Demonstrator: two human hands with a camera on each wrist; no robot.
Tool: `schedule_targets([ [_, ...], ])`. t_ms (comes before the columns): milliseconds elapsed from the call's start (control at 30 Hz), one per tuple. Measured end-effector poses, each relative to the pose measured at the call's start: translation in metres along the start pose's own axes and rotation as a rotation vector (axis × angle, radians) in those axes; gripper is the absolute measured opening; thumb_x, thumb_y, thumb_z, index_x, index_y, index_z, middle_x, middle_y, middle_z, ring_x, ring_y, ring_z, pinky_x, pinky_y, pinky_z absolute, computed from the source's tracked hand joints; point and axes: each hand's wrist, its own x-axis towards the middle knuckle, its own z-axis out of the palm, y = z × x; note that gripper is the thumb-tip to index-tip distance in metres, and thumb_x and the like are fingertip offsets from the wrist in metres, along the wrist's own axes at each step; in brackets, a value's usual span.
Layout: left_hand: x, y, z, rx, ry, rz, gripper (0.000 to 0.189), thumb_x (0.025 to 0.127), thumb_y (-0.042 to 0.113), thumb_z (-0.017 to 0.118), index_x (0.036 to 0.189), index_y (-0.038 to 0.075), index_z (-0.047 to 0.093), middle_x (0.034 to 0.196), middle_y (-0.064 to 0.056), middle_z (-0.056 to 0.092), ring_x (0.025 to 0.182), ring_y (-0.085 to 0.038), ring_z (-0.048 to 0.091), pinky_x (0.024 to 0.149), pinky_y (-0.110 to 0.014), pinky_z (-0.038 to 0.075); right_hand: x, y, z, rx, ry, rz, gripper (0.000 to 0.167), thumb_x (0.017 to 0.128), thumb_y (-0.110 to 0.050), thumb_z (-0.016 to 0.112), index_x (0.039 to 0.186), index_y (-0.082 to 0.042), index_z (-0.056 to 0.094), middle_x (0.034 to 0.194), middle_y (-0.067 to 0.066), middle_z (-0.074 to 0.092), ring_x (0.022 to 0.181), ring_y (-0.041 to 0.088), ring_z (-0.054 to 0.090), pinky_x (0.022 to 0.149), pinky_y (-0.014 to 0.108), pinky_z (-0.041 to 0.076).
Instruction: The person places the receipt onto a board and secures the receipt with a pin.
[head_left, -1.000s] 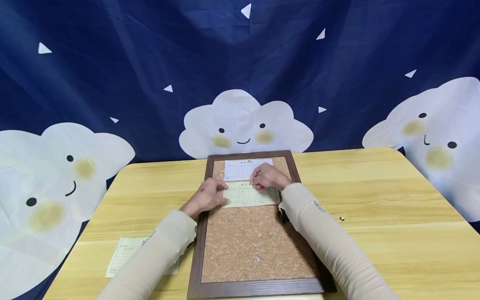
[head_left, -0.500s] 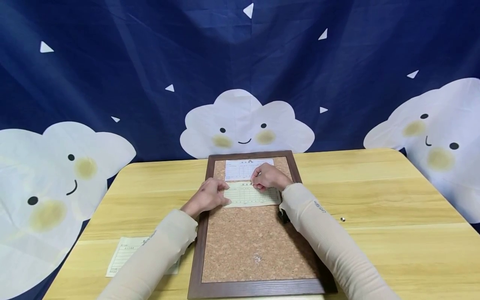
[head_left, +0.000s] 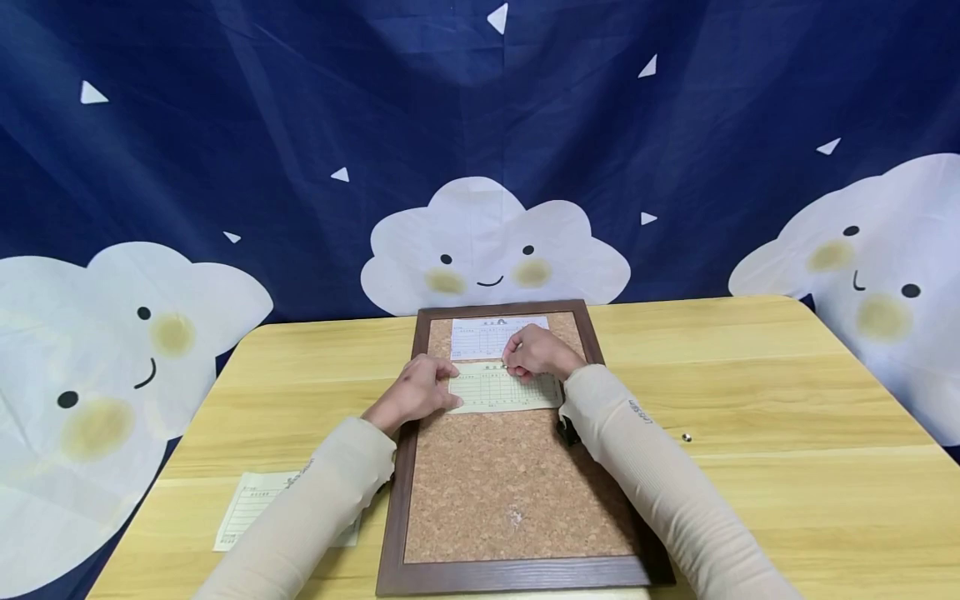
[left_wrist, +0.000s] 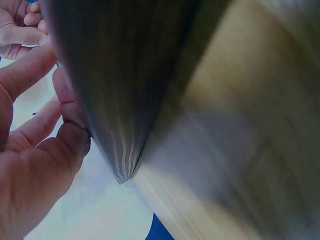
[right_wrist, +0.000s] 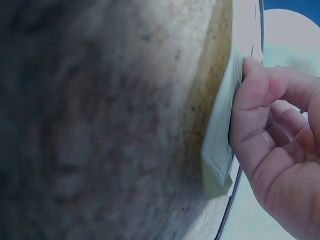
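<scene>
A corkboard (head_left: pixel 517 475) in a dark brown wooden frame lies on the table. Across its upper part is a yellow printed slip (head_left: pixel 480 396), just below a white printed slip (head_left: pixel 468 340). My left hand (head_left: pixel 418 390) rests at the yellow slip's left edge, thumb and fingers spread and touching the paper. At the slip's top middle my right hand (head_left: pixel 536 352) pinches a small shiny thumbtack (head_left: pixel 505 366), mostly hidden by the fingertips. In the right wrist view the near end of the yellow slip (right_wrist: pixel 220 135) lifts off the cork under the curled fingers.
Another yellow slip (head_left: pixel 247 508) lies on the wooden table (head_left: pixel 787 375), left of the board and partly under the left sleeve. A loose silver thumbtack (head_left: pixel 687 437) sits to the right. Behind the table hangs a blue curtain (head_left: pixel 480 100) with clouds.
Both hands stay in place on the yellow slip, with the right fingertips still at its top middle. The head view has shifted very slightly.
</scene>
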Motion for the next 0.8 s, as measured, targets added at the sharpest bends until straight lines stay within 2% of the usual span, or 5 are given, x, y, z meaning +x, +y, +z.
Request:
schedule_targets([
  [533, 0.0001, 0.0, -0.0004, 0.0, 0.0, 0.013, 0.042, 0.08, 0.006, 0.083, 0.119, -0.001, 0.068, 0.113, -0.011, 0.056, 0.099, -0.024, 0.049, 0.09, -0.04, 0.044, 0.0017, -0.0001, -0.0008, 0.004, 0.001, 0.012, 0.011, 0.097, 0.002, 0.058, 0.089, 0.003, 0.065, 0.067, 0.007, 0.06, 0.057, 0.012, 0.053, 0.056, 0.026, 0.053],
  [800, 0.0, -0.0006, -0.0005, 0.001, -0.002, 0.015, 0.042, 0.08, 0.006, 0.083, 0.119, -0.001, 0.068, 0.106, -0.009, 0.055, 0.095, -0.023, 0.047, 0.085, -0.038, 0.043, 0.0013, -0.0002, -0.0003, 0.009, -0.003, 0.017, 0.009, 0.096, 0.002, 0.058, 0.09, 0.003, 0.065, 0.068, 0.007, 0.06, 0.057, 0.012, 0.053, 0.056, 0.025, 0.053],
])
